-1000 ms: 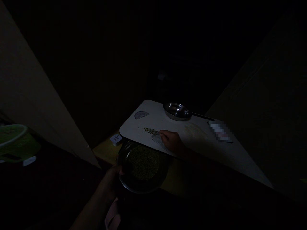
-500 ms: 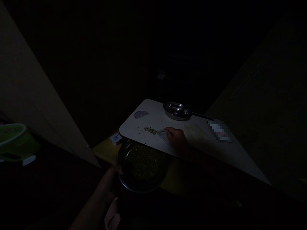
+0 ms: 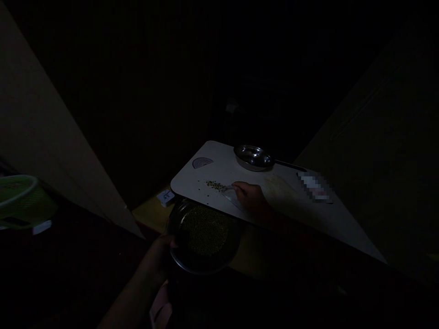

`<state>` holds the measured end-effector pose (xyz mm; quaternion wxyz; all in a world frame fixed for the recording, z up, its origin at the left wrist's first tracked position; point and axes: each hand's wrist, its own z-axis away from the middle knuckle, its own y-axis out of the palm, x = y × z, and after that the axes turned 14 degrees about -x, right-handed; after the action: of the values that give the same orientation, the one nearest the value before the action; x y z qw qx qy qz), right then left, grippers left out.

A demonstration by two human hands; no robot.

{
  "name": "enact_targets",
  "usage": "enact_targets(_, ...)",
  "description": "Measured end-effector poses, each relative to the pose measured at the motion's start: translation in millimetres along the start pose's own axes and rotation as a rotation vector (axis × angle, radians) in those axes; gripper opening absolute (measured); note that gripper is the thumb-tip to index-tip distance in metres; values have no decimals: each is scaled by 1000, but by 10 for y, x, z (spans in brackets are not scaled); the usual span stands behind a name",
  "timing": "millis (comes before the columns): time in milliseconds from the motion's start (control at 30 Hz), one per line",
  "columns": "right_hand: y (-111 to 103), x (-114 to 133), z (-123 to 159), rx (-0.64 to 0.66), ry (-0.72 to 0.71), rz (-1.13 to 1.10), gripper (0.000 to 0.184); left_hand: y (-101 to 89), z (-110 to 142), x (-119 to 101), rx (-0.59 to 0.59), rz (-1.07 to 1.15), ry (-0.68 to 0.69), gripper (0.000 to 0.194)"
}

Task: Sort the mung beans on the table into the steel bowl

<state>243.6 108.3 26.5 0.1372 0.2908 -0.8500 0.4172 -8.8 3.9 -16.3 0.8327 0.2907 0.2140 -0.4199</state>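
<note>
The scene is very dark. My left hand (image 3: 161, 251) grips the near-left rim of a metal bowl (image 3: 178, 262) full of small green grains, held just below the front edge of a white board (image 3: 212, 171). My right hand (image 3: 249, 197) rests on the board with its fingers curled on a small flat clear piece (image 3: 229, 195). A little pile of green grains (image 3: 215, 185) lies on the board just left of that piece.
An empty steel bowl (image 3: 254, 157) stands at the board's far edge with a dark handle to its right. A semicircular mark (image 3: 202, 162) shows at the board's far left. A small white box (image 3: 165, 197) lies below the board. A green basket (image 3: 20, 201) is far left.
My right hand drew back to the right away from the grain pile, then shifted slightly left toward it again. The bowl in my left hand has barely moved.
</note>
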Motion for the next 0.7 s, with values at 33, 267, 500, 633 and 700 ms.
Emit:
enact_targets(33,-1,8,18,5,-2,-13,27,7,10,-5,-43,24,11,18)
enact_targets(267,105,199,50,85,-8,-68,28,30,30,-8,19,-9,33,25)
enact_targets(500,255,384,-66,132,16,55,27,100,136,-58,-70,26,-4,21)
enact_targets(633,353,501,-128,166,47,118,28,122,176,-101,-101,71,16,21)
enact_targets(700,402,547,-149,167,55,133,28,124,183,-116,-107,120,-22,20)
